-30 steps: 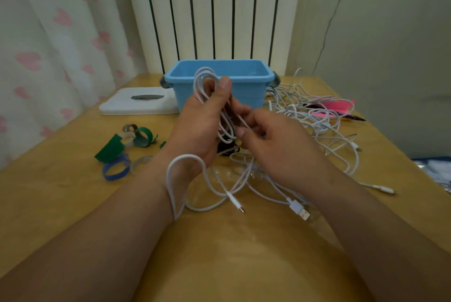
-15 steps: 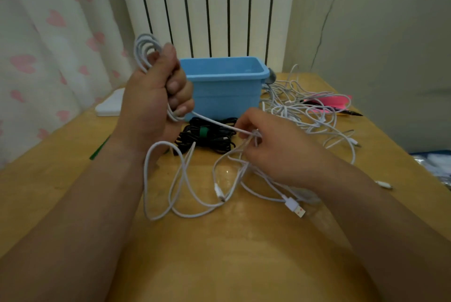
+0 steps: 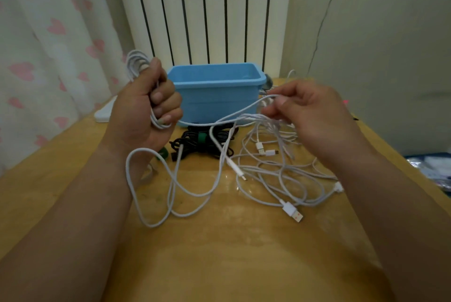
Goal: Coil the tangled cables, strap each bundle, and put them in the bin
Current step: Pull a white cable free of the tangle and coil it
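My left hand (image 3: 148, 108) grips a partly wound coil of white cable (image 3: 136, 63), raised left of the blue bin (image 3: 214, 96). A strand of that cable runs across to my right hand (image 3: 310, 111), which pinches it in front of the bin's right side. Below my hands a tangle of white cables (image 3: 268, 174) with several plugs sprawls on the wooden table (image 3: 219, 253). A black cable bundle (image 3: 202, 143) with a green strap lies just in front of the bin.
A white flat box (image 3: 105, 112) sits at the left table edge behind my left hand. A green strap (image 3: 163, 154) peeks out by my left wrist. A radiator and a curtain stand behind the table. Bluish bags (image 3: 429, 169) lie off the table's right edge.
My right hand has lifted off the table and moved right, drawing the strand taut. My left hand has stayed raised with the coil. More of the tangle shows.
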Action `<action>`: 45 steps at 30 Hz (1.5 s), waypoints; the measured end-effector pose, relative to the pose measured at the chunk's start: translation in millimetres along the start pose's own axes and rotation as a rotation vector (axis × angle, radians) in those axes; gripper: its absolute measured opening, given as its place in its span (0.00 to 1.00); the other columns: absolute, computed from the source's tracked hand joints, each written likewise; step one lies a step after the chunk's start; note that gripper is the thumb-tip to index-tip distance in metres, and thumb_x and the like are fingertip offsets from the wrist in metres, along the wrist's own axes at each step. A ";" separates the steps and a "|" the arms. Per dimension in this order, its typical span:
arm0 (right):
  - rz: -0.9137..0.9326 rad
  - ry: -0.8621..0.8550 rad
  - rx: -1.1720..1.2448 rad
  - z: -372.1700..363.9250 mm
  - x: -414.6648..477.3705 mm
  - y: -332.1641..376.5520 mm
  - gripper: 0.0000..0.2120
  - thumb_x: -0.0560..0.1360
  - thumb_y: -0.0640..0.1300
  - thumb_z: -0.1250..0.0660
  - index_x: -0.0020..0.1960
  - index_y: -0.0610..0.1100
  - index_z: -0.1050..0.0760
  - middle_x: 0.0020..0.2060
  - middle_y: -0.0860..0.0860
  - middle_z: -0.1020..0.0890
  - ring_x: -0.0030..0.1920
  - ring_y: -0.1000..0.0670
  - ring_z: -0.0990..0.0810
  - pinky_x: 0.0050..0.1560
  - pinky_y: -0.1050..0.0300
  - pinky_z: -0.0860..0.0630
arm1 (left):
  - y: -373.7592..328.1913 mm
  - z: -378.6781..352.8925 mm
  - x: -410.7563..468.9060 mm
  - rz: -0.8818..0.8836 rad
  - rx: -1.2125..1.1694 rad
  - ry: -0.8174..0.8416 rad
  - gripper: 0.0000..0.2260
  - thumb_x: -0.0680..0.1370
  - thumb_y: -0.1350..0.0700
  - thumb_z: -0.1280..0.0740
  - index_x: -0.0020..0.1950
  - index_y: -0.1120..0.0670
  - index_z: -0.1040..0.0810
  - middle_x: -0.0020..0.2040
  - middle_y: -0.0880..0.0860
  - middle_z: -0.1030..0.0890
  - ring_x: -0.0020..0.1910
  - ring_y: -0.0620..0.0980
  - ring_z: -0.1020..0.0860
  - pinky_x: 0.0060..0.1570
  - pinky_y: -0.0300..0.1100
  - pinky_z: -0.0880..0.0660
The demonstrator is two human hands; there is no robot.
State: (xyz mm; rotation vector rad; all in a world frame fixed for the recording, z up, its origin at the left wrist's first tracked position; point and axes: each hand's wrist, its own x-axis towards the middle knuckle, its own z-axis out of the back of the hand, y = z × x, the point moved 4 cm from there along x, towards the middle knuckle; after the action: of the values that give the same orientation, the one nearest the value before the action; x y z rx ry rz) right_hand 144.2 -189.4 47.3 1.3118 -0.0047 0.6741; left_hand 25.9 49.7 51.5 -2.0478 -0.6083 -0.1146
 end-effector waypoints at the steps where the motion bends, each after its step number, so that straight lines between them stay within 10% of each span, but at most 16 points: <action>1: -0.003 -0.024 -0.002 5.0 2.8 -1.9 0.08 0.84 0.40 0.34 0.56 0.50 0.18 0.42 0.52 0.11 0.45 0.52 0.12 0.58 0.43 0.16 | 0.8 -1.3 -0.6 0.012 -0.001 0.009 0.15 0.89 0.48 0.43 0.45 0.51 0.29 0.27 0.45 0.36 0.22 0.42 0.40 0.21 0.34 0.39; 6: 0.168 0.044 -0.412 -0.1 -0.9 -4.3 0.14 0.80 0.56 0.29 0.64 0.56 0.21 0.54 0.57 0.19 0.54 0.58 0.20 0.57 0.58 0.23 | 8.3 -10.9 -3.6 0.052 0.021 0.034 0.15 0.89 0.49 0.43 0.45 0.51 0.28 0.27 0.45 0.36 0.22 0.41 0.41 0.21 0.34 0.41; 13: 0.405 0.083 -0.632 -13.8 -6.8 -1.1 0.05 0.77 0.55 0.27 0.49 0.56 0.20 0.46 0.60 0.22 0.52 0.55 0.24 0.58 0.41 0.25 | 9.8 -15.5 -5.2 0.063 0.029 0.061 0.14 0.89 0.49 0.43 0.45 0.51 0.28 0.27 0.46 0.36 0.22 0.41 0.40 0.22 0.35 0.41; 17: 0.216 0.039 -0.366 -7.9 -4.6 -2.6 0.03 0.80 0.50 0.27 0.48 0.53 0.17 0.43 0.57 0.17 0.45 0.58 0.20 0.49 0.55 0.23 | 10.9 -17.7 -7.0 0.080 0.054 0.089 0.13 0.88 0.49 0.42 0.46 0.51 0.28 0.27 0.46 0.36 0.22 0.41 0.40 0.21 0.34 0.40; 25: -0.074 -0.183 -0.258 -1.9 2.5 -14.0 0.13 0.84 0.51 0.35 0.47 0.46 0.19 0.39 0.51 0.14 0.42 0.50 0.16 0.48 0.49 0.21 | 3.3 -23.5 -20.4 0.275 0.029 0.429 0.11 0.87 0.51 0.43 0.49 0.55 0.29 0.28 0.46 0.37 0.23 0.43 0.43 0.20 0.34 0.38; 32: -0.184 -0.403 -0.284 47.2 14.5 -26.4 0.14 0.80 0.43 0.38 0.38 0.41 0.21 0.33 0.46 0.17 0.34 0.49 0.16 0.29 0.58 0.29 | -30.9 -7.6 -34.6 0.342 -0.427 0.589 0.07 0.88 0.58 0.40 0.51 0.59 0.32 0.27 0.49 0.37 0.22 0.44 0.41 0.22 0.35 0.39; 35: -0.162 -0.317 -0.396 52.5 16.3 -28.6 0.13 0.79 0.45 0.34 0.39 0.40 0.20 0.33 0.46 0.16 0.35 0.48 0.15 0.37 0.50 0.23 | -31.3 -0.2 -27.4 0.289 -0.431 0.507 0.08 0.88 0.56 0.42 0.53 0.59 0.32 0.29 0.50 0.37 0.23 0.45 0.42 0.23 0.35 0.41; 40: 0.171 -0.325 -0.691 27.0 3.8 -6.1 0.17 0.82 0.54 0.35 0.67 0.46 0.23 0.59 0.47 0.20 0.62 0.44 0.22 0.64 0.44 0.26 | -7.4 2.1 -13.4 0.305 -0.219 0.420 0.10 0.88 0.53 0.39 0.54 0.59 0.28 0.30 0.48 0.37 0.25 0.45 0.40 0.23 0.38 0.38; 45: 0.526 -0.040 -0.390 -20.9 -29.6 34.4 0.15 0.83 0.44 0.33 0.70 0.49 0.23 0.59 0.57 0.18 0.61 0.57 0.21 0.63 0.60 0.24 | 1.2 -2.9 -13.4 0.281 -0.095 0.433 0.10 0.87 0.49 0.42 0.52 0.55 0.29 0.29 0.46 0.39 0.23 0.42 0.42 0.20 0.33 0.40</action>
State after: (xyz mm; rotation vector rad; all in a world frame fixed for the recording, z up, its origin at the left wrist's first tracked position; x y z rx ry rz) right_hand 96.9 -180.9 60.7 0.9443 -0.5055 1.0327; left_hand 15.3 41.8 47.8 -2.0888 -0.0467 -0.4139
